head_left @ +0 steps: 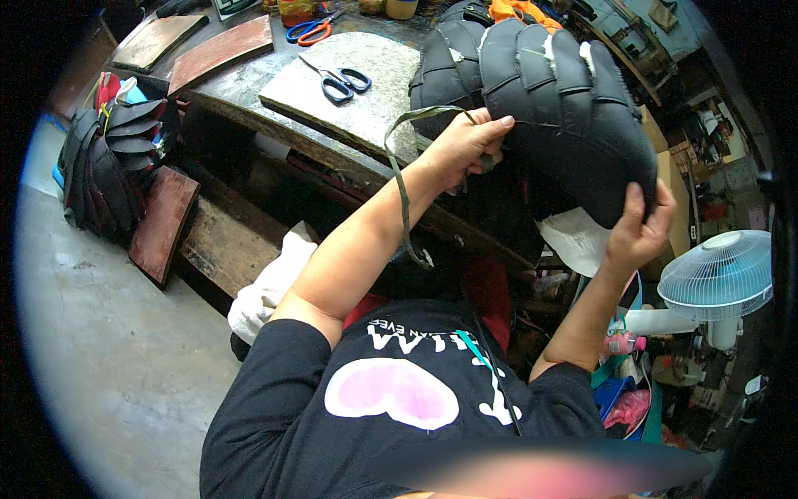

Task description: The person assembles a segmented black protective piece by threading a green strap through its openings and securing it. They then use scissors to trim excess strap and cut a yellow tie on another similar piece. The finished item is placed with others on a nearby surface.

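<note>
In my left hand (474, 151), closed near the bundle's near side, is a thin dark grey-green strip (403, 179). One length of it loops out to the left and hangs down past my forearm. My right hand (642, 229) grips the lower right edge of a bundle of black padded pieces (565, 125), thumb on top. These curved pieces overlap in a row, with bits of white lining showing at some edges. My left fingertips are partly hidden, and so is the bundle's underside.
Dark-handled scissors (337, 86) lie on a pale stone slab (374, 62) on the workbench. Beyond are orange-and-blue scissors (312, 32) and reddish boards (224, 54). Another black bundle (104, 170) stands at left by a leaning board (164, 224). A fan (719, 270) is at right.
</note>
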### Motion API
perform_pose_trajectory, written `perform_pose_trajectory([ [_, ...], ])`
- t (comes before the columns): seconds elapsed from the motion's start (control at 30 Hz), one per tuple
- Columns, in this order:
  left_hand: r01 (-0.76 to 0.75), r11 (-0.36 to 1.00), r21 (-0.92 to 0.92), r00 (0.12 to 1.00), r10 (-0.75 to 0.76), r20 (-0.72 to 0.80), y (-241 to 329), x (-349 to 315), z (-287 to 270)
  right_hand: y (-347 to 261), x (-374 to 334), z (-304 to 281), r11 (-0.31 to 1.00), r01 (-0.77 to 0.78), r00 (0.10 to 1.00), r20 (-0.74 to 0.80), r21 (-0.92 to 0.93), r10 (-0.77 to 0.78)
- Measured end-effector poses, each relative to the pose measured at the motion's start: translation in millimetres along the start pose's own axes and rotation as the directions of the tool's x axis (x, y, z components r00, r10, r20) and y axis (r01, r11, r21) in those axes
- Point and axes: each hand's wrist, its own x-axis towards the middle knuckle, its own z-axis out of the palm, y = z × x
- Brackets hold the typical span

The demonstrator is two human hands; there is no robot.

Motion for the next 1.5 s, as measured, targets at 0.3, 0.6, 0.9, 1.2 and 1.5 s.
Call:
perform_pose_trajectory([
  [0.3, -0.085, 0.996, 0.001, 0.996, 0.085, -0.030, 0, 3, -1, -51, 65, 3, 0.907, 0.384, 0.919, -0.025, -0.171, -0.394],
  [0.6, -0.046, 0.999, -0.008, 0.993, 0.045, -0.107, -12, 7, 4, -88, 126, 72, 0.914, 0.391, 0.920, 0.039, -0.106, -0.389],
  [0.9, -0.010, 0.998, 0.056, 0.989, 0.018, -0.148, 0, -6, 11, -90, 62, 318, 0.703, 0.701, 0.554, 0.529, 0.120, -0.642],
  [1.2, -0.019, 0.999, 0.049, 0.992, 0.025, -0.124, -9, 1, 9, -57, 80, 315, 0.904, 0.217, 0.811, 0.448, 0.368, -0.377],
  [1.5, -0.056, 0.998, -0.004, 0.996, 0.056, -0.076, -13, 5, 2, -83, 130, 61, 0.903, 0.258, 0.951, -0.075, -0.345, -0.301],
])
